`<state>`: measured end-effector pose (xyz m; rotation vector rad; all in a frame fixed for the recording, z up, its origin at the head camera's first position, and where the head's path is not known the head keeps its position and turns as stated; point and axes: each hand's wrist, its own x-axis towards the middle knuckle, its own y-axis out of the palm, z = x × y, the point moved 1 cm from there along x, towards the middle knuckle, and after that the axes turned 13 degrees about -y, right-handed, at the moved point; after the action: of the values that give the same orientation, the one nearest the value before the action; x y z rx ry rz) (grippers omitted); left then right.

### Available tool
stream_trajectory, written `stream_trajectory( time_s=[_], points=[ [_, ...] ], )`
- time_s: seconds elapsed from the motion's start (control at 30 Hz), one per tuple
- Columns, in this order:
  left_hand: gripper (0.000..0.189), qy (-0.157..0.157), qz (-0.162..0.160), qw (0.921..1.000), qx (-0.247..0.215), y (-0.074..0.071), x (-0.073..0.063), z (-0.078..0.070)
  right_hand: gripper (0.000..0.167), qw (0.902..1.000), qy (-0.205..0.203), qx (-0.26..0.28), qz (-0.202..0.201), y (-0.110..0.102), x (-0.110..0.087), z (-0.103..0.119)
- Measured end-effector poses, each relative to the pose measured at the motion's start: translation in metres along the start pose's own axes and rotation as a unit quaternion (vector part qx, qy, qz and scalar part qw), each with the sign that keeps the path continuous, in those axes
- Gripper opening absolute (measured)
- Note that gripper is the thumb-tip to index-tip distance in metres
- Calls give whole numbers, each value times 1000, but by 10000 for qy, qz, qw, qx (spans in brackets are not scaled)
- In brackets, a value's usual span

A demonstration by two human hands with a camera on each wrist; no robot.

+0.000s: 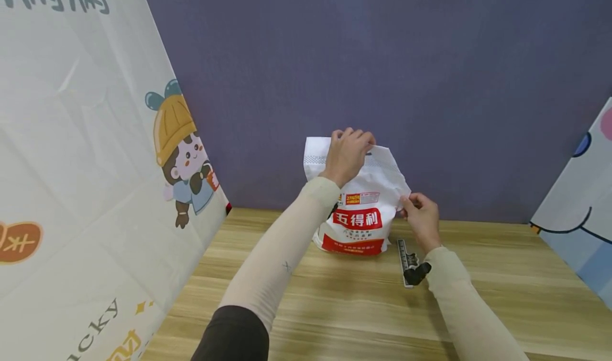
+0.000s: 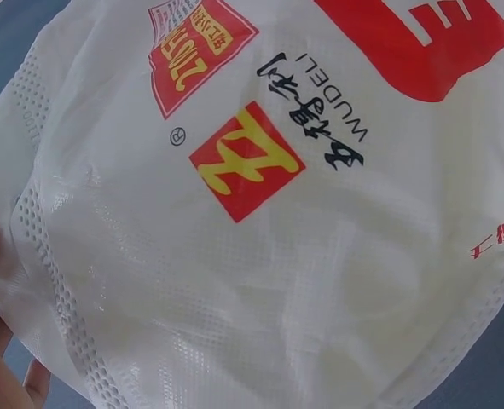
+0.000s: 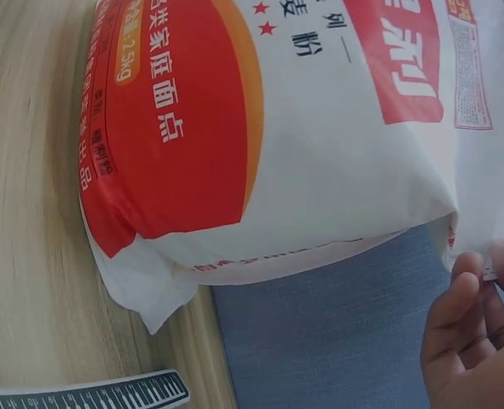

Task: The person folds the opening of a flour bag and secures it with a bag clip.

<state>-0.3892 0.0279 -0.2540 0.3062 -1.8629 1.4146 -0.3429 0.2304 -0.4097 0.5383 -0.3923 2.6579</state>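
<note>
A white flour bag with red panels stands upright on the wooden table, against the dark blue-grey backdrop. My left hand grips its top edge near the handle slot, fingers bent over the rim. At the bag's right side, my right hand pinches the upper side edge between thumb and fingers. The left wrist view is mostly filled by the bag's front, with a few left fingertips at the margin. In the right wrist view the bag's lower part bulges, and the right hand holds its edge.
A black-and-white strip with ruler markings lies on the table, right of the bag. A dark fabric wall rises behind. Printed white panels stand at the left and right.
</note>
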Motion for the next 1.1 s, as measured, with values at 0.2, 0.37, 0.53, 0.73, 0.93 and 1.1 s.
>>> stream_trajectory(
  time_s=[0.2,0.37,0.53,0.73,0.93,1.1],
  points=[
    [21,-7,52,10000,6,-1,1,0,25,9993,-202,-319,25,0,1,-2],
    [20,-6,27,10000,11,-1,2,1,23,9976,-430,-535,18,-1,2,-2],
    [19,-5,-15,10000,-8,0,2,2,19,9961,-556,-682,31,-1,3,-3],
    [18,-33,-61,10000,-59,1,3,3,17,9947,-691,-767,41,-1,4,-3],
    [18,-51,-26,9999,-93,2,3,3,17,9936,-823,-769,15,-1,3,-2],
    [17,-81,18,9998,-176,2,3,3,15,9933,-878,-744,-42,-1,3,-2]
  ],
)
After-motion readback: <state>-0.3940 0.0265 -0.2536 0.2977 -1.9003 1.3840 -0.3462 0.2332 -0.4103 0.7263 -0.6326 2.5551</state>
